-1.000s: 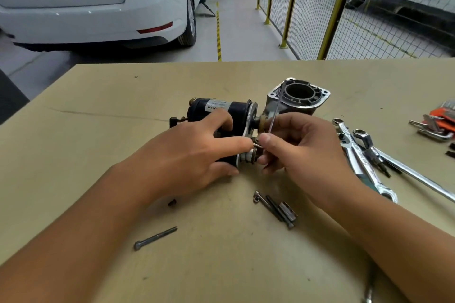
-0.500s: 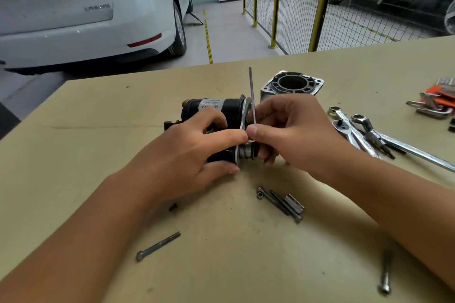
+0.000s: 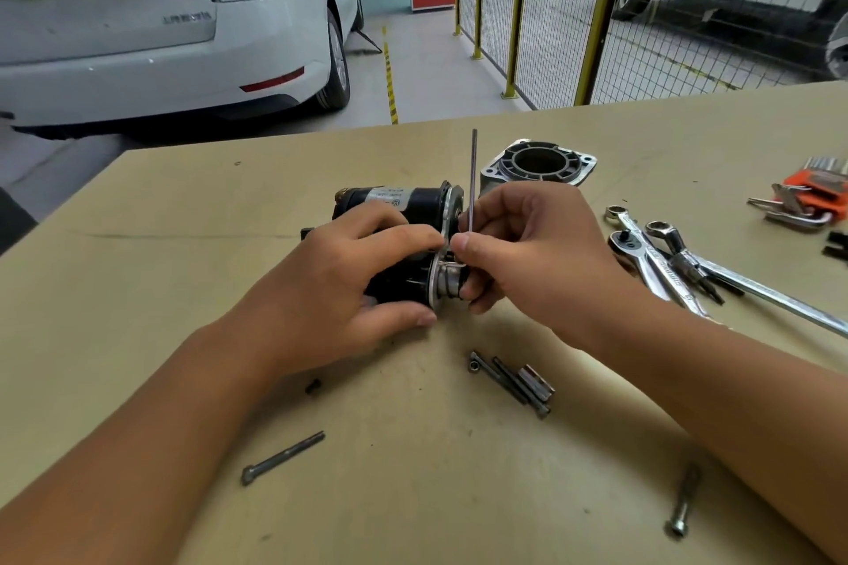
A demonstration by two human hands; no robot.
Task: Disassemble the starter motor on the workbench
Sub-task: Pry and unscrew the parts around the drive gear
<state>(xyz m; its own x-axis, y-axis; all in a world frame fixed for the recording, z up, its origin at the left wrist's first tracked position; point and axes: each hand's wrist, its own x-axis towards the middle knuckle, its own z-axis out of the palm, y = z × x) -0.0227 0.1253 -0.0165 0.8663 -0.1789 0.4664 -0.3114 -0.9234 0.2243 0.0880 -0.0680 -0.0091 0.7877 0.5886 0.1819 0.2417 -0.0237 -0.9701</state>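
Observation:
The black starter motor lies on its side in the middle of the workbench, its silver end plate and shaft facing right. My left hand grips the motor body from the near side, thumb under it. My right hand pinches a thin hex key that stands upright at the end plate. The removed aluminium nose housing sits just behind my right hand.
Loose bolts lie near me: one long bolt, a cluster of bolts and a socket, another bolt. Wrenches and a ratchet lie at right, an orange hex key set beyond. Past the bench stand a white car and a mesh fence.
My right hand has swung the hex key from a tilt to upright. My left hand stays on the motor. The view has shifted, showing the nose housing further back.

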